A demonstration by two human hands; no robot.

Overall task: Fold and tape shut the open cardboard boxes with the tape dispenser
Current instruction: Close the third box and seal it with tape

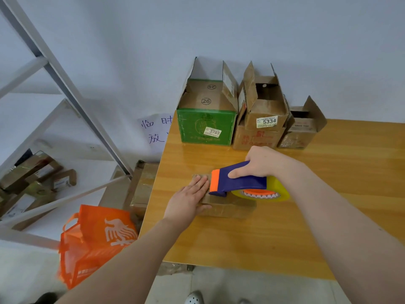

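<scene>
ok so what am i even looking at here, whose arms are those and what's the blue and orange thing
No machine here: one camera worn on a person's head looks forward and down at their own two arms. The left hand lies flat on a small cardboard box on the wooden table. The right hand grips the blue and orange thing, a tape dispenser with a clear roll, its front end at the box top. At the back of the table stand three boxes with flaps up: a green box, a brown box labelled 5334 and a smaller brown box. An orange bag sits on the floor to the left.
</scene>
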